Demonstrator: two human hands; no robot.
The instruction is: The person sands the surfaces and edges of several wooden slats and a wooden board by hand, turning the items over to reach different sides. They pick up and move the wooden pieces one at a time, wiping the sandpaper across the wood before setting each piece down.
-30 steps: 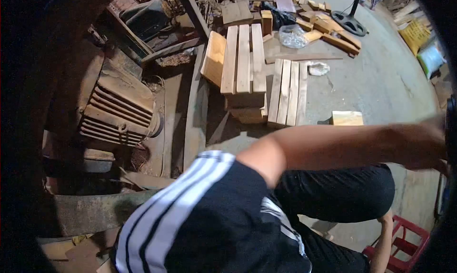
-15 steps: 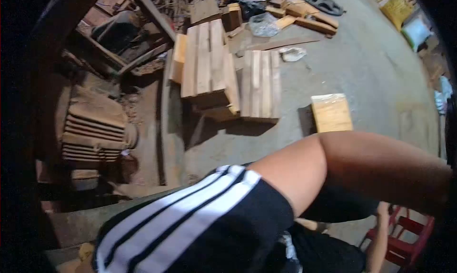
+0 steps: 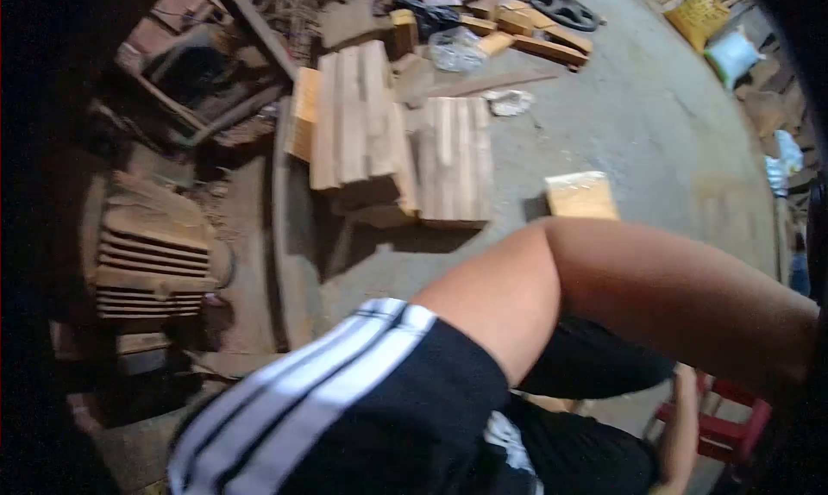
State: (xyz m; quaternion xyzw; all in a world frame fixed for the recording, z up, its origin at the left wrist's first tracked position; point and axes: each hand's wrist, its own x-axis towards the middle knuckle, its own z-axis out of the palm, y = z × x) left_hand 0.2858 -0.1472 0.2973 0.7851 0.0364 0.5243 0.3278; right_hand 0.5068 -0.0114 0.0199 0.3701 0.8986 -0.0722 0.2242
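One bare arm of mine crosses the lower part of the view, bent at the elbow. It comes out of a black sleeve with white stripes, and its forearm runs off into the dark right edge, so that hand is out of frame. Another bare limb shows in part at the lower right; no hand can be made out on it. Just beyond the elbow, a pale wooden block stands on the floor, partly covered by the arm. Neither hand is seen touching anything.
Two stacks of wooden strips stand on the concrete floor. A dusty finned motor is at left, beside a long beam. Wood offcuts, a clear plastic bag, sacks and a red stool lie around.
The view has shifted, so the wood stacks and the block appear slightly farther left. My bent arm sits a little left and higher, covering more of the block.
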